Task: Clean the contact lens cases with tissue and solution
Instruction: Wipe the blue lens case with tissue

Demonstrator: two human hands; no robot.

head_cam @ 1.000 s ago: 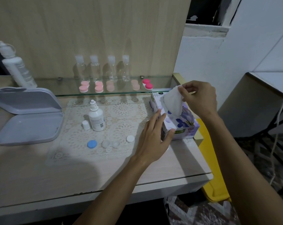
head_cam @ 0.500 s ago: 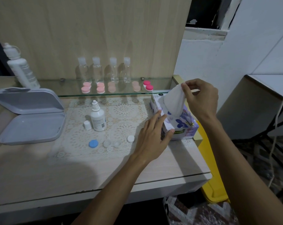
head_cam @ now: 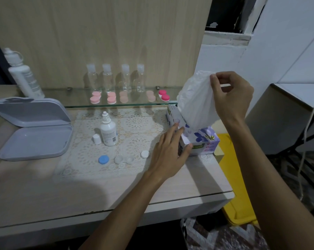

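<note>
My right hand [head_cam: 231,98] pinches a white tissue [head_cam: 195,101] by its top edge, lifted well above the floral tissue box [head_cam: 204,141]; the tissue's lower end still reaches the box opening. My left hand [head_cam: 167,156] grips the box's near left corner, thumb on its front. On the lace mat lies an open clear lens case [head_cam: 123,159], with a blue cap [head_cam: 104,159] to its left and a white cap [head_cam: 145,154] to its right. The small solution bottle [head_cam: 108,132] stands uncapped behind them, its white cap [head_cam: 96,138] beside it.
A grey open box [head_cam: 33,139] sits at the left, a tall white bottle [head_cam: 24,76] behind it. On the glass shelf [head_cam: 116,105] stand several clear bottles and several pink lens cases. A yellow bin [head_cam: 231,177] stands right of the table edge.
My right hand has risen and drawn the tissue much further out of the box. My left hand has stayed on the box.
</note>
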